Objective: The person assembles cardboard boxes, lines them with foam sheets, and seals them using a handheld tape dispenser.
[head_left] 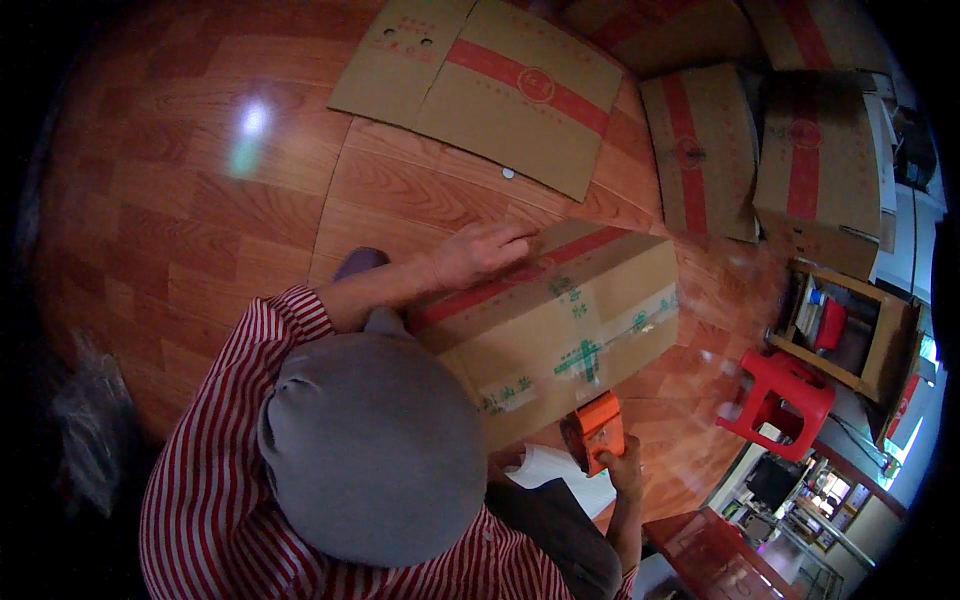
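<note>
A brown cardboard box (pixel 545 360) with a red stripe and green printing lies on the floor in front of me. My left hand (pixel 485 252) is at its far left edge, fingers bent together against the striped side. Beside the box's near right edge, my right hand (pixel 622 468) grips an orange tape dispenser (pixel 600 430) by its lower end. The dispenser's upper end is close to the edge of the box. Clear tape shines on the box's surface. My grey-clad knee (pixel 375 450) covers the near left part of the scene.
A flattened carton (pixel 520 85) lies beyond the box. Closed cartons (pixel 700 150) are stacked at the far right, above an open box (pixel 850 330) and a red stool (pixel 785 405). White paper (pixel 555 470) lies under my right side. Clear plastic (pixel 95 420) sits at left.
</note>
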`<state>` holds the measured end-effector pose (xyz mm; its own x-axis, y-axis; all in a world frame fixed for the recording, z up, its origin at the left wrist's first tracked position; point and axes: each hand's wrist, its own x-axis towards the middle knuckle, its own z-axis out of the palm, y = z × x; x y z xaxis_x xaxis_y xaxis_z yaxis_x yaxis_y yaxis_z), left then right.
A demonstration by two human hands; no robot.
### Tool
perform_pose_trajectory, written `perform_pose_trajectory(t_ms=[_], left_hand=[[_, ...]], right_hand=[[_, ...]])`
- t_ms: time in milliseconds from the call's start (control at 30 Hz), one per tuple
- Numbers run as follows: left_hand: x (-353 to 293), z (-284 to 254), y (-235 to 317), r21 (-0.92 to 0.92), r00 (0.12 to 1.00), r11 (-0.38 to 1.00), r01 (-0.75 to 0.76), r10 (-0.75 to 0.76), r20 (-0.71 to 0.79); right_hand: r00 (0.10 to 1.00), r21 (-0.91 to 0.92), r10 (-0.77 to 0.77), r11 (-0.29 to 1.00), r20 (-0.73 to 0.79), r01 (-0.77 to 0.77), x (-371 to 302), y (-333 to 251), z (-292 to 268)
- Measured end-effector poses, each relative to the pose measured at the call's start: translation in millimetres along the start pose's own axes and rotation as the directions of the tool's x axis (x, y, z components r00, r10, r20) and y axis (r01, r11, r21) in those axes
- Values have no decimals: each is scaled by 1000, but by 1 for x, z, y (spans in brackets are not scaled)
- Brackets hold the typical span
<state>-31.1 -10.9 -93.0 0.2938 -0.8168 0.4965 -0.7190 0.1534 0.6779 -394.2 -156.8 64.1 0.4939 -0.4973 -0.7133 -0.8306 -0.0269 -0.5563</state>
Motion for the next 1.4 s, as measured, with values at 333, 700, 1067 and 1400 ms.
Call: perform_pose_trajectory(t_ms=[333, 700, 1067, 1400], left_hand=[[15, -24, -4, -2, 997, 997, -73, 73, -13], [23, -42, -2, -260, 952, 953, 154, -214, -220], [15, -1, -22, -885, 303, -415, 210, -833, 463], [14, -13, -17, -691, 698, 496, 527, -716, 18]], right_hand=[[999, 14, -30, 999, -18, 31, 0, -1, 3], [1000, 47, -18, 999, 8, 18, 7, 8, 1], [998, 118, -49, 992, 36, 44, 8, 24, -6], [999, 76, -35, 997, 26, 33, 4, 23, -5]])
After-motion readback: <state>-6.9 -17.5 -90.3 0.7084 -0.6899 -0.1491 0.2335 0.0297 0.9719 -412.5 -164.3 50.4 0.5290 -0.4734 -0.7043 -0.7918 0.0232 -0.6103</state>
